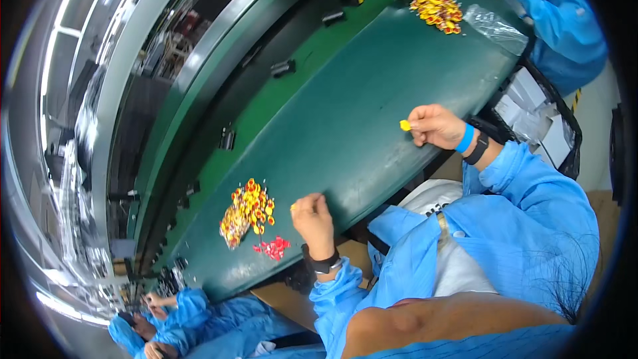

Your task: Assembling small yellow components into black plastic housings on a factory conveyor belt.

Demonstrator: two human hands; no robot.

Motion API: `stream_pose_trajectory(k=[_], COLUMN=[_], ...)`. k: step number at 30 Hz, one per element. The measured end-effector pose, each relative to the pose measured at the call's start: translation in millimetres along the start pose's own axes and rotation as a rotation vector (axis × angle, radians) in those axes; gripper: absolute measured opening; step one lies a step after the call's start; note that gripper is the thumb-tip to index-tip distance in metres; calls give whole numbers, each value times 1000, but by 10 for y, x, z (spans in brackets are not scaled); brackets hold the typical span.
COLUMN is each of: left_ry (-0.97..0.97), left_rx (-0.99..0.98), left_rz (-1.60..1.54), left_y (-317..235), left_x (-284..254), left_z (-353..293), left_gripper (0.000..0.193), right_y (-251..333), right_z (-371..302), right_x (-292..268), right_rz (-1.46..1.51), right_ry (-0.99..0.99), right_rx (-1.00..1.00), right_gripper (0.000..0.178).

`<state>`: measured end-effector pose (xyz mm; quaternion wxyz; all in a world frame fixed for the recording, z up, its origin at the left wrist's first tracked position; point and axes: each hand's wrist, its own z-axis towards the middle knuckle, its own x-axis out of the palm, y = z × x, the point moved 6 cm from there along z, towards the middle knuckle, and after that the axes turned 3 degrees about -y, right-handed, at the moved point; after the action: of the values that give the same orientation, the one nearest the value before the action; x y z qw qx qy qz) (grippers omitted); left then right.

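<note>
Between the thumb and fingertips of my right hand (433,126), a small yellow piece (405,125) is pinched above the green work surface (359,93). My left hand (314,225) is closed low over the surface, with a tiny speck of yellow at its fingertips; most of whatever it holds is hidden. To the left of that hand lies a heap of small yellow and red pieces (251,206), some in shiny clear wrapping. A smaller pile of red pieces (274,248) sits close by, nearer to me.
Along the far side runs a green conveyor (299,60) carrying several dark parts. Farther right are another yellow-red heap (436,11), a clear plastic bag (495,26) and a black-lined bin (565,139). Co-workers in blue sit at the right (561,33) and lower left (193,322).
</note>
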<state>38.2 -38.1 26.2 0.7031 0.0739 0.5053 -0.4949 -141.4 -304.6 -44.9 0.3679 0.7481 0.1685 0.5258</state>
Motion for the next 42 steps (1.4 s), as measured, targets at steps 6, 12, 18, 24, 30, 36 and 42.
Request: stream_pose_trajectory(k=[6, 12, 18, 24, 30, 36, 42], left_ry=[186, 172, 299, 556, 484, 735, 690], left_rx=[-77, 46, -63, -483, -549, -656, -583], left_rz=[-244, -6, -49, -529, -483, -704, -624], left_y=[-612, -660, -544, -248, -188, -175, -127], left_x=[632, 777, 786, 961, 1000, 1054, 1108], left_z=[23, 23, 139, 342, 399, 466, 582], left_gripper=[19, 25, 26, 24, 23, 22, 22], right_y=[60, 274, 418, 444, 510, 547, 546], right_z=[-151, -93, 6, 73, 63, 32, 35], right_x=[-68, -150, -216, -186, -100, -85, -53], right_rz=[-82, -433, -542, -678, -713, -767, -746], right_ry=[-111, -222, -289, -270, -263, -261, -251], right_rx=[-17, -189, -184, -368, -310, -347, -340], right_gripper=[8, 9, 12, 7, 6, 9, 9])
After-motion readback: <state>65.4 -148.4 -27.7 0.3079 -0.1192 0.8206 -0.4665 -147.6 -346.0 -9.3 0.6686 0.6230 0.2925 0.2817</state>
